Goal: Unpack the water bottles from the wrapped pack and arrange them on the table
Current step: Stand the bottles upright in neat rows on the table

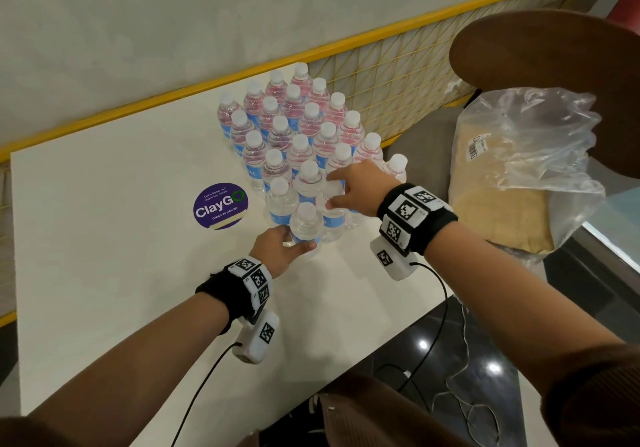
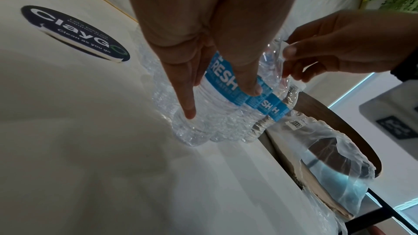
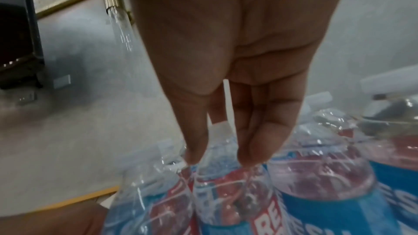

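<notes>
Several clear water bottles [image 1: 301,124] with white caps and blue labels stand in tight rows on the white table [image 1: 104,238]. My left hand [image 1: 296,240] grips the nearest bottle [image 1: 305,221] low on its body; the left wrist view shows the thumb and fingers [image 2: 248,85] wrapped round its blue label [image 2: 222,78]. My right hand [image 1: 330,190] grips the shoulder of the bottle just behind it [image 1: 334,224], thumb and fingertips [image 3: 196,155] pinching the neck area [image 3: 224,172]. The loose plastic wrap [image 1: 526,155] lies off the table to the right.
A round purple ClayGo sticker [image 1: 220,205] lies on the table left of the bottles. A yellow mesh rail [image 1: 381,65] runs behind them. A round wooden tabletop [image 1: 554,65] overhangs the wrap and its cardboard tray [image 1: 495,204]. Cables hang off the near right edge.
</notes>
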{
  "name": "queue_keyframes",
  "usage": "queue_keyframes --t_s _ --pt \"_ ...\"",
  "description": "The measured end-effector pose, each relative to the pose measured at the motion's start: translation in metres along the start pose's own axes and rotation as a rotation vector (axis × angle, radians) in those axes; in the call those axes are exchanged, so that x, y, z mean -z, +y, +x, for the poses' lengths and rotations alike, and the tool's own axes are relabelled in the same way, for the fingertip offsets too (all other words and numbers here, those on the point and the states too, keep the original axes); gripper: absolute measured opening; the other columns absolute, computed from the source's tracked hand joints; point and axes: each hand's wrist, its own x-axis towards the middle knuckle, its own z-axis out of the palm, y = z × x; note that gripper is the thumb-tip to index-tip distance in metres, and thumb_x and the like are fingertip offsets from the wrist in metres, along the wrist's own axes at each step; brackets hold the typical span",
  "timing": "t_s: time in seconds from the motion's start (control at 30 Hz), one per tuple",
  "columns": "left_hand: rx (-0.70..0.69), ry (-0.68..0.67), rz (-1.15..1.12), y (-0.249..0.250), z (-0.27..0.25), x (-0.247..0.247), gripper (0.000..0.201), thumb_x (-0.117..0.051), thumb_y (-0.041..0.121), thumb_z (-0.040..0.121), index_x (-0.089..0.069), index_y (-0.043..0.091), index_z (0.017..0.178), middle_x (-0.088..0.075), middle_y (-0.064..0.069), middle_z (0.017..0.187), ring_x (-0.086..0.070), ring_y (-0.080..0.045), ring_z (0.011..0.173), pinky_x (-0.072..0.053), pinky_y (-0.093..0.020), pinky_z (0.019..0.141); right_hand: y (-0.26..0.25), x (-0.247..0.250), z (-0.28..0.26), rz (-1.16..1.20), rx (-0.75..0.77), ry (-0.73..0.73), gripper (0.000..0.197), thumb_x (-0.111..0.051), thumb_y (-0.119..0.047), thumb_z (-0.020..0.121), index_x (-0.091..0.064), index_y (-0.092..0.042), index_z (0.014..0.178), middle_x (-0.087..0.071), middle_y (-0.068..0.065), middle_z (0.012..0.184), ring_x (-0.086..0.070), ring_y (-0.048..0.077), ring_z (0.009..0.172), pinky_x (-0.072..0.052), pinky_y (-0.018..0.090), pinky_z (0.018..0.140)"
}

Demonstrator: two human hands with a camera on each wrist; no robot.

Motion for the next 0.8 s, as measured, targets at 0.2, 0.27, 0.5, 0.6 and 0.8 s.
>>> queue_keyframes --t_s 0.2,0.27,0.5,0.6,0.8 --pt "0.000 0.012 -0.008 0.001 -0.004 0.000 0.052 -0.069 0.047 0.079 -0.061 0.012 0.117 -0.066 -0.005 0.118 -0.057 -0.021 0.116 -0.041 -0.029 0.094 0.000 0.003 0.008 -0.063 0.031 -0.031 0.043 -0.062 -0.024 0.089 -0.055 -0.016 0.131 -0.064 0.009 0.117 -0.055 0.024 0.109 -0.036 0.025 0.082" --pt "0.006 0.013 -0.006 0.002 -0.004 0.000 0.052 -0.069 0.047 0.079 -0.061 0.013 0.117 -0.065 -0.005 0.118 -0.057 -0.020 0.117 -0.040 -0.028 0.093 0.000 0.003 0.009 -0.088 0.040 -0.032 0.044 -0.061 -0.024 0.089 -0.055 -0.016 0.132 -0.063 0.008 0.120 -0.055 0.024 0.112 -0.038 0.026 0.086" --pt "0.072 -0.001 0.082 0.005 -0.001 -0.001 0.061 -0.075 0.046 0.074 -0.057 0.014 0.123 -0.062 -0.005 0.126 -0.055 -0.023 0.119 -0.040 -0.029 0.095 0.002 0.000 0.010 -0.079 0.049 -0.025 0.043 -0.061 -0.022 0.089 -0.055 -0.016 0.131 -0.063 0.009 0.117 -0.055 0.025 0.109 -0.039 0.028 0.085" --pt "0.087 0.021 0.090 0.009 0.001 -0.001 0.053 -0.074 0.041 0.077 -0.061 0.009 0.118 -0.064 -0.009 0.121 -0.057 -0.025 0.114 -0.038 -0.026 0.087 0.001 -0.002 0.011 -0.080 0.051 -0.019 0.042 -0.061 -0.022 0.089 -0.056 -0.016 0.130 -0.064 0.009 0.115 -0.056 0.025 0.107 -0.038 0.026 0.083" --pt "0.107 0.018 0.068 0.000 0.001 -0.003 0.053 -0.073 0.043 0.077 -0.062 0.006 0.113 -0.064 -0.006 0.108 -0.060 -0.027 0.109 -0.042 -0.031 0.088 0.037 0.030 -0.006 0.278 -0.164 0.323 0.052 -0.065 -0.040 0.085 -0.050 -0.025 0.132 -0.065 0.002 0.088 -0.059 0.016 0.083 -0.044 0.024 0.077"
